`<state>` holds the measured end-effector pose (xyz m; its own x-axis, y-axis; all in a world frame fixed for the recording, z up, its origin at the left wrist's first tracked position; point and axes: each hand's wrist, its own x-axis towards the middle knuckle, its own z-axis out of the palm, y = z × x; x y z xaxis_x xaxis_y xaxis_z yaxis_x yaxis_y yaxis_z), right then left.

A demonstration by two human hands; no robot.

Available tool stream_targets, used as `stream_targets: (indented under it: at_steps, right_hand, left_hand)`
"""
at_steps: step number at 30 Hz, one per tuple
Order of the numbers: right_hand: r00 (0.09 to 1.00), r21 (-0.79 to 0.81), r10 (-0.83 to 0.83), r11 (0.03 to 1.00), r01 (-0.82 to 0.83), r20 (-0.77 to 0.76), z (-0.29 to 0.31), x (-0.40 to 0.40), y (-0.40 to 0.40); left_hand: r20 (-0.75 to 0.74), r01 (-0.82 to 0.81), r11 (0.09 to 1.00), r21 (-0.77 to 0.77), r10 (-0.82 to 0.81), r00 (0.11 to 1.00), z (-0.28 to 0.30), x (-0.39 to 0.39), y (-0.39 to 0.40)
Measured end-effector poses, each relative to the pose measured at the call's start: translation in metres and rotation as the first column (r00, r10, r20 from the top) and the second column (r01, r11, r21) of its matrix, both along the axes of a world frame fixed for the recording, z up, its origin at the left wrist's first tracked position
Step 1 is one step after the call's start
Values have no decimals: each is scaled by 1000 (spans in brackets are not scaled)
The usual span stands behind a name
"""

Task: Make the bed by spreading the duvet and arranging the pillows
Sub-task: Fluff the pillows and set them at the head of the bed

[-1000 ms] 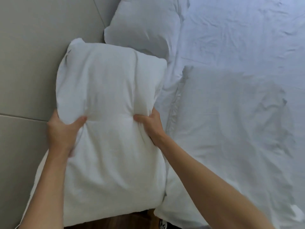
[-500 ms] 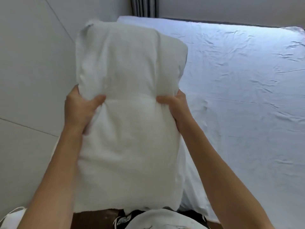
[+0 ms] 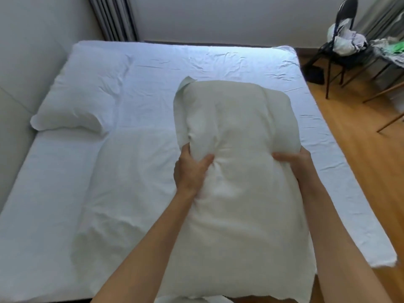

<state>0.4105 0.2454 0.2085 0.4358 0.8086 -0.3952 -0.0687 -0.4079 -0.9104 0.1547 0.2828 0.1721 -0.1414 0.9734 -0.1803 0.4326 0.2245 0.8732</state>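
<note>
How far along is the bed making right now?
Early. Done: one pillow lies at the headboard end. In hand: left hand and right hand grip a second pillow above the bed. Left: place it, set the flat pillow, spread the duvet, not clearly visible.

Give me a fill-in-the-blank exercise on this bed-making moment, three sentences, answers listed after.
1. The held pillow is gripped by ____ hands, the left hand and the right hand on its opposite sides.
2. A second pillow lies on the bed sheet near the ____ corner of the picture.
3. The dark chair piled with clothes stands on the wooden ____.

Missing words: both; top-left; floor
</note>
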Motion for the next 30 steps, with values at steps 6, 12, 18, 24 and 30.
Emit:
stream_targets:
  at_steps: [6,12,18,24,30]
  right_hand:
    - [845,-587,311,809,4,435,-110,71,-29]
    - [791,-687,506,710,-154,345,-164,-12,-50]
    - [658,-542,634,747,-385,406,-160,-138,17]
    - [488,-427,684,724,-542,543,-170,-268,94]
    - [162,-424,666,623,-658,728,-222,-400,196]
  left_hand:
    - [-218,88,959,-268,-149,965,-74,17,-29]
    - [-327,-3,949,-315,-106,939,-104,-53,-38]
    - [-365,-1,951,-308,-117,923,-111,-117,-6]
    - [-433,8,951,-308,-148,889,-125,-202,33]
    - [-541,26,974,-223,-147,828,-174,-309,112]
